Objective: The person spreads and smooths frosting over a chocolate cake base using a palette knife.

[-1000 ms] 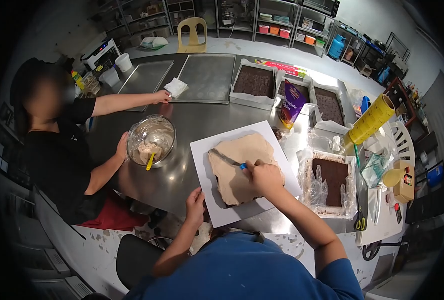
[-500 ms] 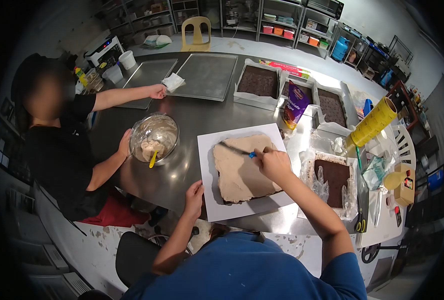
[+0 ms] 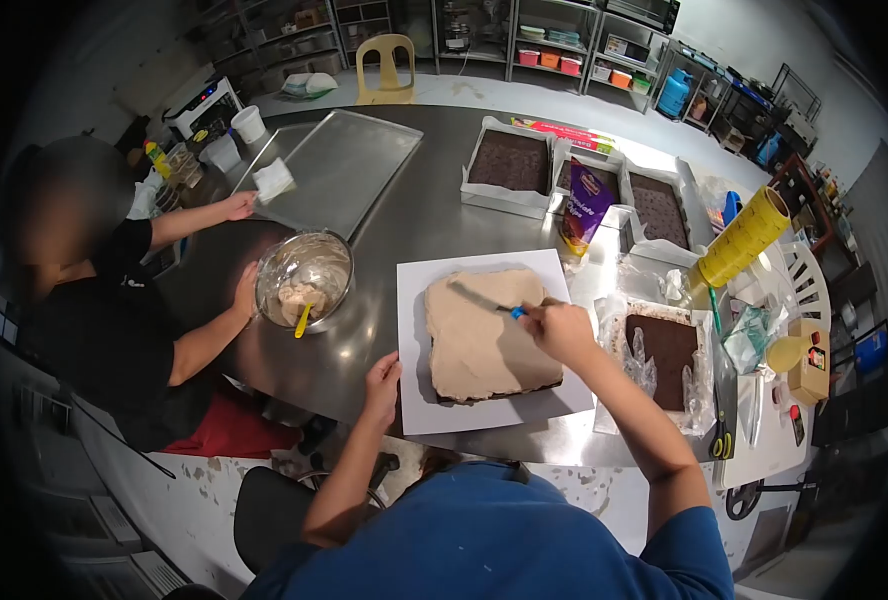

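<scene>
A square dark cake topped with light brown frosting (image 3: 489,345) lies on a white cake board (image 3: 423,408). My right hand (image 3: 561,330) is closed around the blue handle of a palette knife (image 3: 481,297). Its metal blade rests on or just over the upper part of the frosting; I cannot tell which. At the board's left edge, my left hand (image 3: 384,388) grips the rim with fingers bent. Left of the board stands a glass bowl (image 3: 342,252) of light brown mixture, with a yellow-handled utensil (image 3: 303,320) in it.
A co-worker at left steadies the bowl and holds a white cloth (image 3: 273,181) by metal trays (image 3: 389,150). Lined pans of chocolate cake (image 3: 511,162) and a purple chocolate chip bag (image 3: 586,208) stand behind. Another cake (image 3: 661,350), a yellow wrap roll (image 3: 749,237) and scissors (image 3: 723,441) lie right.
The palette knife's blade has shifted slightly right and turned. My left hand and the board have barely moved. The co-worker's cloth hand went left, and one tray now overlaps the other.
</scene>
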The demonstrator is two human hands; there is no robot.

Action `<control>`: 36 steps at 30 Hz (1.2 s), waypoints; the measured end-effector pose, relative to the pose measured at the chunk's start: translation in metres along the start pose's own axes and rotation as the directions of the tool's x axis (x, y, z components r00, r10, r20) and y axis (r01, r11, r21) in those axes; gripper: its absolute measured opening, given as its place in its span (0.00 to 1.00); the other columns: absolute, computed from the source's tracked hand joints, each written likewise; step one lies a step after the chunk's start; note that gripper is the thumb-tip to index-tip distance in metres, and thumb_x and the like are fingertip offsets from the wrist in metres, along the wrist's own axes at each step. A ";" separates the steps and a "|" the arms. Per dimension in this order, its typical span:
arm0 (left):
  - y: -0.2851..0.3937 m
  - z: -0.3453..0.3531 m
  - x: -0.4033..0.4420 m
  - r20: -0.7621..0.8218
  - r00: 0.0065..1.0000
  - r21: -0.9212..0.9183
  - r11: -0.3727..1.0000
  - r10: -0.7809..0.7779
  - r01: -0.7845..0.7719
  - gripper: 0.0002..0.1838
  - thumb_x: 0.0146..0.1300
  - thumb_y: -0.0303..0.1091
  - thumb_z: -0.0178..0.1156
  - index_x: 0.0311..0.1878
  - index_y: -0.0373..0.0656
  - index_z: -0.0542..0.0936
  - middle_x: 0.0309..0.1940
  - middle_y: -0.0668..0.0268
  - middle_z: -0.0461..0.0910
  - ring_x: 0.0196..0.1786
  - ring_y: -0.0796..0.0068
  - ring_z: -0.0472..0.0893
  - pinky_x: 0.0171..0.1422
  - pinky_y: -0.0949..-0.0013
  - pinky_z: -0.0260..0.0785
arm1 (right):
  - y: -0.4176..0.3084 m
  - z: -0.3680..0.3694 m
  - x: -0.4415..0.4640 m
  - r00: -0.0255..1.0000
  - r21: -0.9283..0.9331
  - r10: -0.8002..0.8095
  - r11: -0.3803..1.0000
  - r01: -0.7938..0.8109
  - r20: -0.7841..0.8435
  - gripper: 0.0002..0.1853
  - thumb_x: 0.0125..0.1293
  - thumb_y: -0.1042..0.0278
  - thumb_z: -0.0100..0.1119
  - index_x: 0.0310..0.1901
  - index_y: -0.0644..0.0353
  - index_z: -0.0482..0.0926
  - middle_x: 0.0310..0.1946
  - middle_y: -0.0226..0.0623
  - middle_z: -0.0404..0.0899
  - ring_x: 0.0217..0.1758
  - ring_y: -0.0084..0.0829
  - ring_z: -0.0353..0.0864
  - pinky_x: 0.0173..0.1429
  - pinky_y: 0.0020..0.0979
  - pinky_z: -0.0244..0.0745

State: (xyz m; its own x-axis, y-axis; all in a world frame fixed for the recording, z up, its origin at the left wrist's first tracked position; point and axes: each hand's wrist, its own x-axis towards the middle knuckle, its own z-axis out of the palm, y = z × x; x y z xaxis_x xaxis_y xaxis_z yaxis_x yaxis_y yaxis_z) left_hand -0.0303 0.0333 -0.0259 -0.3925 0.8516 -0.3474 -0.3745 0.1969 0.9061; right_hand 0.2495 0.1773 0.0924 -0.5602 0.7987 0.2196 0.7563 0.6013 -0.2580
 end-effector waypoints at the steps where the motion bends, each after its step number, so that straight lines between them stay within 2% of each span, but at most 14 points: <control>1: -0.001 -0.001 0.002 0.002 1.000 0.004 1.000 -0.004 0.004 0.17 0.67 0.26 0.52 0.58 0.31 0.71 0.49 0.61 0.77 0.49 0.76 0.76 0.55 0.74 0.68 | -0.005 0.000 -0.003 0.998 0.051 -0.061 0.997 0.059 0.034 0.13 0.59 0.57 0.58 0.43 0.50 0.83 0.24 0.39 0.77 0.24 0.40 0.79 0.29 0.39 0.73; 8: 0.000 -0.004 0.011 0.020 1.000 -0.023 1.000 0.014 -0.013 0.16 0.68 0.27 0.52 0.57 0.33 0.71 0.49 0.62 0.77 0.48 0.77 0.76 0.54 0.74 0.68 | -0.021 -0.028 -0.022 0.920 0.157 -0.338 0.937 0.311 0.199 0.15 0.59 0.55 0.58 0.45 0.49 0.83 0.26 0.35 0.78 0.24 0.39 0.79 0.29 0.37 0.73; 12: 0.013 0.000 0.008 0.014 1.000 0.012 1.000 0.026 -0.026 0.16 0.69 0.30 0.51 0.57 0.34 0.72 0.48 0.64 0.77 0.48 0.77 0.76 0.53 0.74 0.68 | -0.002 -0.022 -0.010 0.939 0.079 -0.335 0.941 0.328 0.081 0.15 0.58 0.56 0.59 0.45 0.50 0.83 0.27 0.35 0.78 0.25 0.39 0.79 0.29 0.37 0.73; 14: 0.014 -0.003 0.007 0.016 1.000 0.025 1.000 0.005 -0.006 0.16 0.70 0.32 0.50 0.56 0.35 0.73 0.48 0.64 0.78 0.48 0.77 0.76 0.53 0.74 0.69 | 0.008 -0.015 0.000 0.996 -0.013 -0.059 0.998 0.059 -0.059 0.15 0.59 0.56 0.59 0.45 0.50 0.83 0.27 0.36 0.78 0.25 0.39 0.79 0.29 0.38 0.73; 15: 0.014 -0.007 0.005 0.029 0.998 -0.049 0.997 -0.060 0.061 0.16 0.71 0.36 0.48 0.56 0.36 0.73 0.48 0.64 0.78 0.49 0.76 0.76 0.54 0.72 0.69 | 0.009 -0.016 0.004 0.999 -0.024 -0.030 0.999 0.029 -0.035 0.15 0.59 0.55 0.58 0.45 0.50 0.83 0.28 0.37 0.78 0.26 0.40 0.80 0.29 0.38 0.74; 17: 0.010 -0.014 -0.004 0.077 0.984 -0.152 0.974 -0.160 0.171 0.19 0.72 0.43 0.44 0.55 0.40 0.74 0.48 0.64 0.78 0.50 0.72 0.77 0.55 0.67 0.69 | 0.010 -0.006 0.006 0.998 -0.029 -0.056 0.998 0.055 -0.041 0.15 0.60 0.55 0.58 0.45 0.50 0.83 0.27 0.37 0.78 0.25 0.40 0.79 0.29 0.38 0.74; 21: 0.006 -0.015 -0.037 0.119 0.978 -0.375 0.904 -0.174 0.206 0.18 0.70 0.42 0.46 0.54 0.41 0.73 0.45 0.63 0.78 0.49 0.68 0.78 0.54 0.67 0.71 | -0.001 -0.001 -0.003 0.985 -0.002 -0.170 0.985 0.170 0.027 0.14 0.61 0.56 0.56 0.45 0.50 0.83 0.25 0.37 0.78 0.24 0.40 0.79 0.27 0.37 0.73; 24: -0.007 -0.017 -0.057 -0.013 0.986 -0.332 0.931 -0.166 0.152 0.16 0.69 0.40 0.47 0.53 0.42 0.73 0.44 0.63 0.79 0.46 0.69 0.79 0.50 0.66 0.73 | -0.013 -0.016 -0.020 0.961 0.084 -0.247 0.968 0.238 0.123 0.14 0.58 0.57 0.61 0.43 0.52 0.84 0.24 0.34 0.78 0.24 0.37 0.78 0.27 0.36 0.73; 26: -0.002 -0.012 -0.064 -0.007 0.989 -0.352 0.926 -0.146 0.134 0.14 0.68 0.36 0.48 0.52 0.41 0.74 0.44 0.64 0.79 0.45 0.70 0.79 0.48 0.68 0.73 | -0.024 -0.025 -0.033 0.952 0.075 -0.252 0.967 0.243 0.172 0.14 0.56 0.57 0.62 0.43 0.52 0.84 0.24 0.33 0.78 0.23 0.37 0.78 0.27 0.35 0.73; 28: -0.008 -0.012 -0.061 -0.108 0.994 -0.222 0.975 -0.033 0.008 0.12 0.67 0.33 0.51 0.49 0.39 0.75 0.43 0.64 0.78 0.41 0.72 0.80 0.40 0.69 0.76 | -0.026 -0.031 -0.041 0.915 0.140 -0.377 0.923 0.359 0.141 0.14 0.55 0.58 0.63 0.43 0.51 0.84 0.24 0.32 0.77 0.23 0.36 0.78 0.27 0.34 0.73; 30: -0.010 -0.014 -0.060 -0.102 0.995 -0.165 0.986 -0.002 -0.015 0.12 0.67 0.32 0.52 0.49 0.37 0.75 0.43 0.65 0.78 0.43 0.74 0.79 0.45 0.71 0.73 | -0.023 -0.034 -0.040 0.911 0.121 -0.391 0.918 0.377 0.132 0.14 0.54 0.58 0.63 0.43 0.50 0.84 0.25 0.31 0.77 0.24 0.35 0.78 0.27 0.33 0.73; 31: -0.010 -0.014 -0.060 -0.090 0.996 -0.106 0.994 0.029 -0.039 0.12 0.67 0.31 0.52 0.49 0.35 0.75 0.43 0.65 0.78 0.45 0.76 0.78 0.50 0.73 0.70 | -0.017 -0.033 -0.038 0.922 0.043 -0.380 0.925 0.378 0.079 0.14 0.54 0.58 0.63 0.43 0.50 0.84 0.25 0.31 0.77 0.24 0.34 0.78 0.27 0.33 0.73; 34: -0.019 -0.021 -0.048 -0.086 0.991 -0.046 0.993 0.105 -0.110 0.13 0.67 0.31 0.52 0.50 0.34 0.75 0.43 0.65 0.78 0.45 0.78 0.77 0.50 0.74 0.69 | -0.002 -0.024 -0.028 0.952 -0.068 -0.305 0.950 0.303 -0.011 0.14 0.54 0.60 0.64 0.44 0.50 0.84 0.25 0.32 0.77 0.23 0.34 0.78 0.26 0.33 0.73; 36: -0.017 -0.021 -0.042 -0.105 0.989 -0.038 0.994 0.100 -0.104 0.13 0.68 0.32 0.52 0.50 0.34 0.75 0.43 0.65 0.78 0.44 0.78 0.78 0.50 0.74 0.69 | 0.002 -0.020 -0.024 0.993 -0.070 -0.107 0.992 0.103 -0.048 0.15 0.60 0.58 0.57 0.48 0.49 0.82 0.28 0.35 0.77 0.22 0.36 0.78 0.24 0.35 0.72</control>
State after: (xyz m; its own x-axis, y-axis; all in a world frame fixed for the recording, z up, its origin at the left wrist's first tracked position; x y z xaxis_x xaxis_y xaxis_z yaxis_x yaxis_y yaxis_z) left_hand -0.0251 -0.0165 -0.0318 -0.5140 0.8112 -0.2789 -0.3629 0.0889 0.9276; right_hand 0.2713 0.1585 0.1057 -0.6209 0.7281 0.2905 0.7163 0.6775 -0.1670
